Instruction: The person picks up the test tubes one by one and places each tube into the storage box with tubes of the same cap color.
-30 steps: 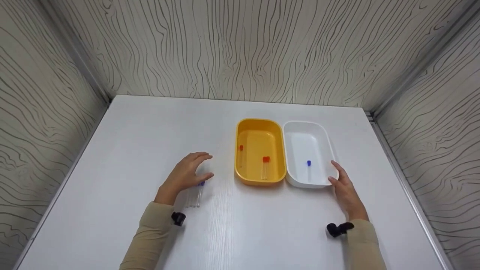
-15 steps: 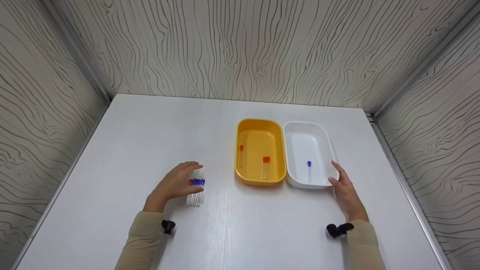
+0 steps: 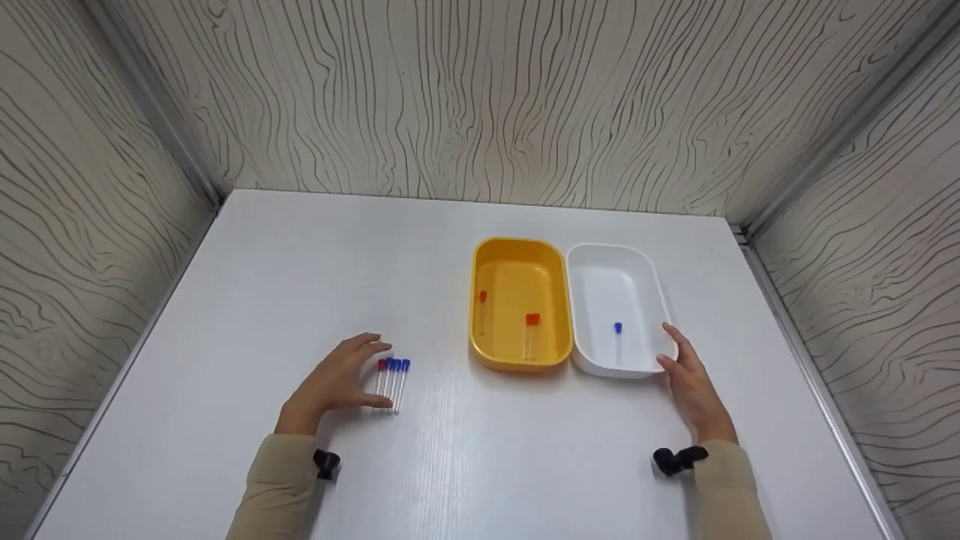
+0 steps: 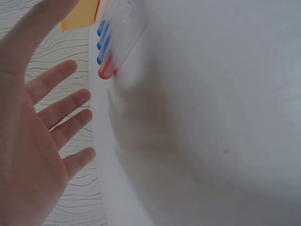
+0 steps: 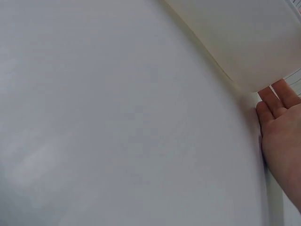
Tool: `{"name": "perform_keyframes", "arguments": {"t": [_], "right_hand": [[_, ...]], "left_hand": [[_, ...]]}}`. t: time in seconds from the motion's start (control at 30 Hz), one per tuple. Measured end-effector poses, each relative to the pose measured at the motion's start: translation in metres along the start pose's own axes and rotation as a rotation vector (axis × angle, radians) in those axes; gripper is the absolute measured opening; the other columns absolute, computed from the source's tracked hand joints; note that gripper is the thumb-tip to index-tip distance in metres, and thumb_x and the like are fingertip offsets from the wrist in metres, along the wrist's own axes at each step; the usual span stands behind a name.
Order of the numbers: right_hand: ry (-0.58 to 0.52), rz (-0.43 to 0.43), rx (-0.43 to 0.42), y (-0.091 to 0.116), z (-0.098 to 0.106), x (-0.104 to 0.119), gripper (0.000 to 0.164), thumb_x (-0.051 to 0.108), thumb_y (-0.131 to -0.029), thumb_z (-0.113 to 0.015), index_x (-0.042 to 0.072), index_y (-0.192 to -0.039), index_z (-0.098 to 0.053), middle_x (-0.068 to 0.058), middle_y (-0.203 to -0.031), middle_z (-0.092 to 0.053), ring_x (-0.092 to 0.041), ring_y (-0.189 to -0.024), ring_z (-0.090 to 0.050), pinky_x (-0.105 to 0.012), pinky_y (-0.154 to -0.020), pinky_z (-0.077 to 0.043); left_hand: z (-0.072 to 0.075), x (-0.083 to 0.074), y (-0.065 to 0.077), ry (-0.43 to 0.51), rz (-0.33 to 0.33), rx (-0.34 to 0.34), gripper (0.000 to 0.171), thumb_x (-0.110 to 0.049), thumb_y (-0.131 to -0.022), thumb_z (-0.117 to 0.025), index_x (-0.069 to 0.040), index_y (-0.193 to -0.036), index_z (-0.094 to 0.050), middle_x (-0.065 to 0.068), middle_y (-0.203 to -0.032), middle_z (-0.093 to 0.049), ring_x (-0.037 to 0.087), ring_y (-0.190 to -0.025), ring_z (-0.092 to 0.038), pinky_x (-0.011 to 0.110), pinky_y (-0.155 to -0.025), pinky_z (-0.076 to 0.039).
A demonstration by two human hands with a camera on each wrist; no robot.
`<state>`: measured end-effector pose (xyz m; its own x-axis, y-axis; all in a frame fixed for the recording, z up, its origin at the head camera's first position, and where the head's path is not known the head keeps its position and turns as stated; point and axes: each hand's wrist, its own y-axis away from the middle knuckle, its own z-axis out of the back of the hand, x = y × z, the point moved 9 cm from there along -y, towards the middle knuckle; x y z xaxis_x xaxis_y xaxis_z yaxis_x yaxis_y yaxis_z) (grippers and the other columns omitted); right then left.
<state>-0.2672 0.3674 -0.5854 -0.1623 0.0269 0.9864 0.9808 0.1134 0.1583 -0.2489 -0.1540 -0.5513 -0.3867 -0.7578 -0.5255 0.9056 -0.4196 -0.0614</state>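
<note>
My left hand is at the left, thumb and fingers spread around a row of thin clear capped tubes lying on the table. One cap is red and several are blue; the thumb passes over the lower ends of some. The left wrist view shows this palm with relaxed fingers and nothing in them, the tubes beyond. My right hand holds the near right corner of a white tray, fingertips over its rim. A blue-capped tube lies inside that tray.
A yellow tray stands against the white tray's left side, with 3 red-capped tubes in it. Patterned panels enclose the back and sides of the white table.
My left hand has moved left and toward the near edge, uncovering the tube caps; its thumb is now lower over the tubes. My right hand and both trays stay put.
</note>
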Motion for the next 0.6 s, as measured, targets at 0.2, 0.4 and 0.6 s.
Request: {"name": "perform_keyframes", "arguments": {"t": [0.2,0.4,0.6], "right_hand": [[-0.037,0.024,0.011,-0.001,-0.001,0.002,0.065,0.003,-0.100,-0.042,0.013,-0.155,-0.009,0.000,-0.163,0.020,-0.024,-0.152,0.018,-0.034,-0.127,0.005],[-0.047,0.022,0.012,-0.001,-0.001,0.001,0.066,0.004,-0.099,-0.044,0.013,-0.155,-0.010,0.000,-0.163,0.021,-0.023,-0.151,0.021,-0.045,-0.125,0.014],[-0.031,0.029,0.015,-0.001,0.000,0.001,0.066,0.005,-0.100,-0.044,0.013,-0.155,-0.010,0.000,-0.163,0.021,-0.024,-0.151,0.021,-0.043,-0.125,0.012]], "left_hand": [[-0.005,0.007,0.005,0.001,0.012,0.017,0.092,-0.049,-0.057,-0.088,-0.009,-0.133,-0.054,0.021,-0.145,-0.046,0.042,-0.137,-0.040,0.057,-0.112,-0.037],[-0.006,0.011,0.009,-0.014,0.024,0.021,0.097,-0.047,-0.053,-0.090,-0.009,-0.134,-0.054,0.023,-0.146,-0.045,0.044,-0.139,-0.038,0.058,-0.114,-0.034],[-0.008,0.016,0.011,0.002,0.074,0.038,0.100,-0.046,-0.052,-0.091,-0.010,-0.137,-0.052,0.024,-0.151,-0.039,0.045,-0.142,-0.031,0.060,-0.116,-0.030]]}}
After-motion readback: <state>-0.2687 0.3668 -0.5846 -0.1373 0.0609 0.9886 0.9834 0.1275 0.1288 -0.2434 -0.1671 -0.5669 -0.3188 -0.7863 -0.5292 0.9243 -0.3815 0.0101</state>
